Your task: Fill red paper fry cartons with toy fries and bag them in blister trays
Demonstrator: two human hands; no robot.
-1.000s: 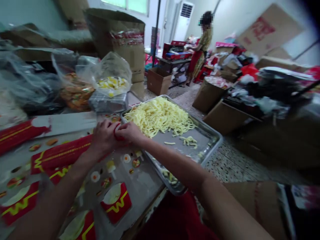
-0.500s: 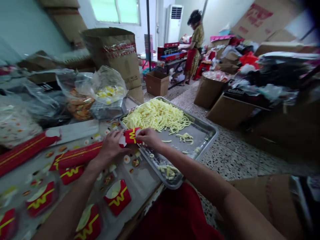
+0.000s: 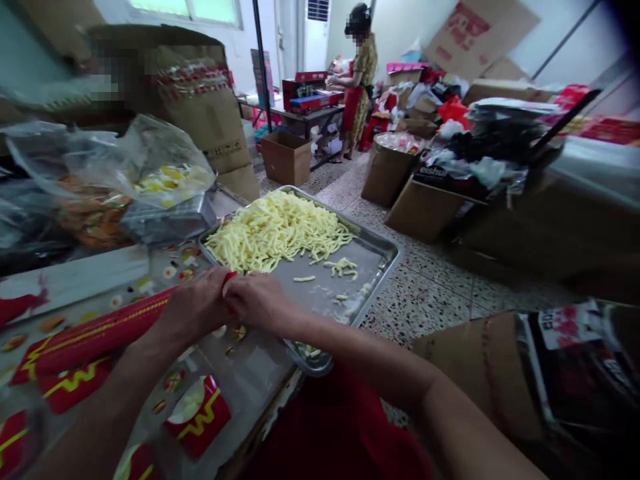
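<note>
- Working with two bare hands above a table with a grey cover (image 3: pixel 253 373), printed all over with small food pictures.
- Holding a small red piece (image 3: pixel 228 280), most likely a thin paper carton, between the left hand (image 3: pixel 200 300) and the right hand (image 3: pixel 257 301), right at the near-left edge of a shallow silver metal tray (image 3: pixel 365 267).
- Closing both grips narrowly on the red piece, with fingers curled inward and the two hands meeting; hiding nearly all of it, and so leaving its shape and folds impossible to make out.
- Having just beyond the hands a heaped mound of pale yellow, fry-shaped strips (image 3: pixel 280 230) in the tray, with a few loose strips lying apart on the metal.
- Reaching past a long red stack of apparently nested cartons (image 3: pixel 107 327), lying on the table to the left and marked with yellow zigzags.
- Having nearer the body a single red carton with a yellow zigzag and a scooped pale mouth (image 3: pixel 205 417), lying on the table.
- Calling, by judgement, for a light fingertip pinch: steadying one side with the left, shaping with the right, pressing along edges rather than squeezing with palms, for fear of buckling thin paper.
- Needing some care with the right forearm too, crossing so close above the tray's near side.
</note>
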